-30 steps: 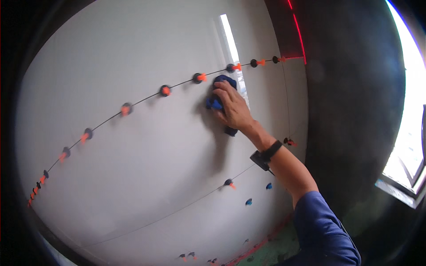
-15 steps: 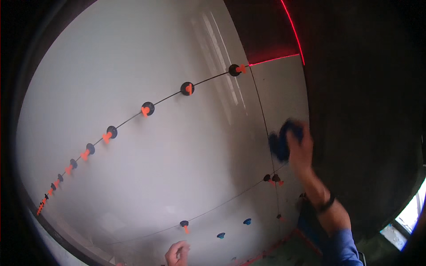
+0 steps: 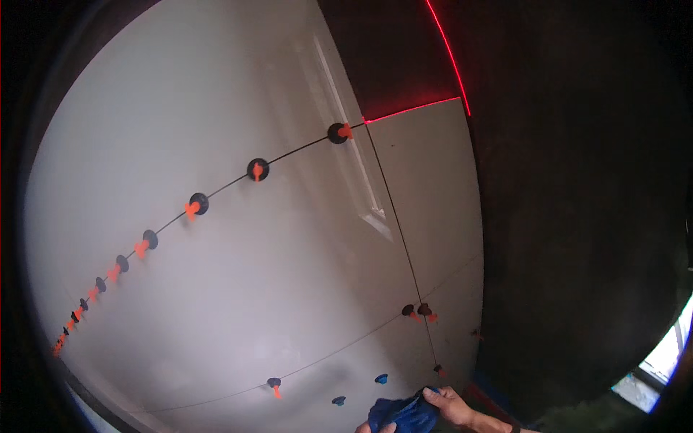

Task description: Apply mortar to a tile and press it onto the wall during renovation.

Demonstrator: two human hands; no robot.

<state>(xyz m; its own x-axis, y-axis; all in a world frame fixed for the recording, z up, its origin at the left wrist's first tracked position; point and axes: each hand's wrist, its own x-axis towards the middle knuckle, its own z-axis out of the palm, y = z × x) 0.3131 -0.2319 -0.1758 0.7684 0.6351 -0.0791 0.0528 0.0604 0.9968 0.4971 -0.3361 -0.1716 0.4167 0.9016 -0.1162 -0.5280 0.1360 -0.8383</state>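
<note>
My blue cloth point(image 3: 404, 416) is low down, at the bottom edge of my far-off view, in front of the shiny wall point(image 3: 289, 281). My right hand point(image 3: 455, 407) pinches its right side, thumb and fingers closed on it. My left hand point(image 3: 389, 428) touches the bottom of it, but the edge cuts that hand off, so I can't tell how tight it holds.

To do this bit well, I should keep both hands on the cloth, turn it gently and keep it in a soft, flat bundle with no loose tail. I should also keep it off the blue clip point(image 3: 381, 379) just above, and off the black clip point(image 3: 438, 370) near my right hand, so nothing snags.

Half a second ago, my right hand had the cloth much higher, by the dark line, and my left hand was well away from it. Now the cloth is down low and both hands have met at it.
</note>
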